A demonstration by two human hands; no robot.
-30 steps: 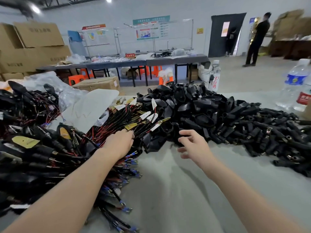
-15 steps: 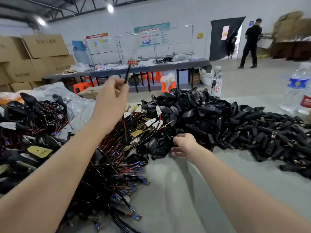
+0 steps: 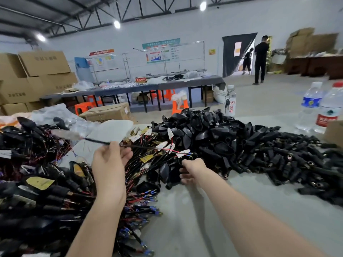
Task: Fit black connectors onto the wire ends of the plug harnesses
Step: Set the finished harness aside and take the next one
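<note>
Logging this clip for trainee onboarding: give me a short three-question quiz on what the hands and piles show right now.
1. True or false: the left hand pinches a harness wire stretched above the harness pile.
2. What does the right hand grip? A) a black connector B) a water bottle C) a cardboard box
3. Fill in: the connector pile lies to the ___ of the harness pile.
Key: 1 true; 2 A; 3 right.
</note>
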